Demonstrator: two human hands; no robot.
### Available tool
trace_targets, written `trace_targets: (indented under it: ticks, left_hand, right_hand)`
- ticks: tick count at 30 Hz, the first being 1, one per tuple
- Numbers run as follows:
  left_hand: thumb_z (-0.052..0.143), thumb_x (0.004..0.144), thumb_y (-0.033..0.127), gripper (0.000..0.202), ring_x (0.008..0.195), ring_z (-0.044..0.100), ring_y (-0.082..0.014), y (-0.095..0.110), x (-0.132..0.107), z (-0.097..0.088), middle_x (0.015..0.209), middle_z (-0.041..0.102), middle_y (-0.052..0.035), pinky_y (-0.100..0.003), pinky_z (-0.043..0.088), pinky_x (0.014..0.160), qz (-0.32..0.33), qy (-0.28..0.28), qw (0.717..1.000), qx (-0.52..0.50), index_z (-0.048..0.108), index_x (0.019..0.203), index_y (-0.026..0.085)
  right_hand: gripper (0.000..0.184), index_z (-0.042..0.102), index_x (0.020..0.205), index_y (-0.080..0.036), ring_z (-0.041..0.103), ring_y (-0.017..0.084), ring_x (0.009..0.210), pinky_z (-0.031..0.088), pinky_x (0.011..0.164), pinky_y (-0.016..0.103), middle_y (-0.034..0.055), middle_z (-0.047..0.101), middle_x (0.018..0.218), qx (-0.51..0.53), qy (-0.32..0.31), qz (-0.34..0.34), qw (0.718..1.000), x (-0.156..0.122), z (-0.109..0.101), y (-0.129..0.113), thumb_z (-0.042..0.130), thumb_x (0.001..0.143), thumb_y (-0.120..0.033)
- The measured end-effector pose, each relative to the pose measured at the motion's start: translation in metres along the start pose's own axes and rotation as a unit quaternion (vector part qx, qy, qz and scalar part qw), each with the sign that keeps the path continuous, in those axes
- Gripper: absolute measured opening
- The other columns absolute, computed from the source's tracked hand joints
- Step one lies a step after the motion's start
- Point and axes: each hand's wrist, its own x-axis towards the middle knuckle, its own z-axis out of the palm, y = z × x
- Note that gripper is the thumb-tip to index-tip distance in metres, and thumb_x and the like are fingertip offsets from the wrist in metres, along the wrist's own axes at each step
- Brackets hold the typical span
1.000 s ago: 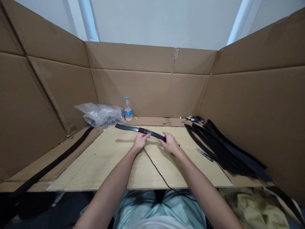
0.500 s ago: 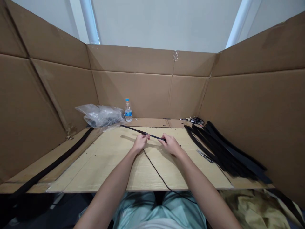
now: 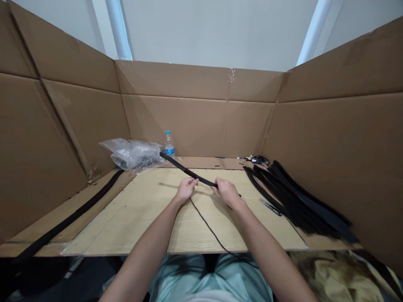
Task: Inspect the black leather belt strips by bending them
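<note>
A long black strip slants across the middle of the work surface, its far end up and to the left. My left hand pinches its lower edge near the middle with thumb and fingertips. Closer to its right end, my right hand is wrapped round the strip, and a short tip pokes out beyond the knuckles. A thin black cord hangs from under my left hand and runs over the table's front edge to my lap. Whether the cord joins the strip is hidden by my fingers.
Several black strips lie piled at the right, beside small snips. Another black strip lies along the left edge. A clear plastic bag, a water bottle and tangled dark cords sit at the back, before cardboard walls.
The strip has turned in my hands, so its broad face shows instead of its thin edge. Its far left end has risen slightly. Both hands keep nearly the same place.
</note>
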Motion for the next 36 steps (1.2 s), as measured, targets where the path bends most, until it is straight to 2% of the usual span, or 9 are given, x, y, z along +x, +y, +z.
trace_targets:
  ticks: [4,8,11,15,22,28,31,33,36]
  left_hand:
    - [0.065,0.061,0.065,0.052,0.041,0.018,-0.0054,0.002,0.000,0.001,0.045,0.027,0.0082,-0.023,0.010,0.042,-0.009,0.004,1.000,-0.015,0.053,0.067,0.015]
    - [0.069,0.058,0.063,0.053,0.042,0.022,-0.0052,0.003,0.001,0.000,0.048,0.035,0.0071,-0.023,0.013,0.042,-0.013,0.000,1.000,-0.022,0.057,0.073,0.014]
    - [0.062,0.063,0.068,0.055,0.038,0.017,-0.0053,0.001,0.002,-0.002,0.042,0.024,0.0097,-0.024,0.010,0.041,-0.032,0.000,0.999,-0.025,0.055,0.072,0.015]
    - [0.063,0.061,0.071,0.057,0.038,0.017,-0.0049,-0.003,0.004,-0.002,0.041,0.024,0.0097,-0.023,0.009,0.041,-0.028,-0.001,0.999,-0.024,0.052,0.067,0.015]
    - [0.058,0.068,0.071,0.055,0.037,0.017,-0.0050,-0.002,0.002,-0.001,0.042,0.021,0.0101,-0.023,0.009,0.041,-0.026,-0.007,0.999,-0.043,0.050,0.067,0.016]
    - [0.064,0.063,0.069,0.055,0.037,0.015,-0.0043,-0.002,0.002,-0.003,0.041,0.021,0.0106,-0.023,0.007,0.042,-0.044,-0.035,0.997,-0.044,0.051,0.067,0.015]
    - [0.065,0.063,0.067,0.054,0.037,0.017,-0.0043,-0.002,0.001,-0.004,0.041,0.024,0.0104,-0.022,0.008,0.042,-0.033,-0.035,0.997,-0.054,0.049,0.068,0.016]
    - [0.065,0.063,0.067,0.053,0.037,0.017,-0.0045,-0.002,0.001,-0.003,0.041,0.024,0.0102,-0.022,0.009,0.042,-0.023,-0.034,0.998,-0.055,0.048,0.067,0.017]
    - [0.065,0.063,0.067,0.053,0.038,0.018,-0.0047,-0.002,0.001,-0.002,0.042,0.026,0.0096,-0.022,0.011,0.042,-0.014,-0.033,0.999,-0.038,0.048,0.066,0.017]
  right_hand:
    - [0.027,0.057,0.111,-0.017,0.061,0.018,0.074,0.038,0.066,0.025,0.0076,0.068,0.083,0.086,-0.004,-0.004,0.996,-0.002,0.004,0.001,0.044,0.096,-0.034]
    - [0.036,0.053,0.125,-0.019,0.063,0.020,0.079,0.041,0.071,0.026,0.0074,0.069,0.084,0.127,0.030,0.022,0.991,0.000,0.012,0.001,0.050,0.093,-0.034]
    - [0.029,0.062,0.112,-0.015,0.063,0.023,0.089,0.043,0.078,0.029,0.0125,0.069,0.096,0.140,0.052,0.022,0.989,0.004,0.017,0.000,0.054,0.089,-0.031]
    - [0.023,0.066,0.099,-0.011,0.060,0.025,0.095,0.043,0.084,0.031,0.0164,0.067,0.100,0.128,0.072,0.025,0.989,0.007,0.019,0.002,0.061,0.085,-0.028]
    - [0.010,0.057,0.087,-0.015,0.055,0.017,0.076,0.039,0.068,0.025,0.0062,0.062,0.084,0.137,0.082,-0.011,0.987,0.005,0.019,0.005,0.061,0.083,-0.024]
    - [0.013,0.051,0.084,-0.019,0.048,0.014,0.061,0.033,0.059,0.023,0.0004,0.057,0.070,0.153,0.041,-0.013,0.987,0.004,0.017,0.009,0.053,0.089,-0.030]
    - [0.020,0.049,0.079,-0.018,0.050,0.014,0.065,0.035,0.062,0.023,0.0012,0.057,0.072,0.182,0.057,-0.048,0.980,0.004,0.018,0.010,0.046,0.093,-0.032]
    - [0.017,0.049,0.077,-0.018,0.052,0.014,0.070,0.038,0.066,0.024,0.0024,0.058,0.076,0.183,0.076,-0.054,0.979,0.005,0.020,0.011,0.049,0.092,-0.028]
    - [0.012,0.056,0.092,-0.015,0.057,0.018,0.085,0.042,0.076,0.028,0.0075,0.063,0.089,0.169,0.109,-0.026,0.979,0.007,0.022,0.012,0.059,0.086,-0.026]
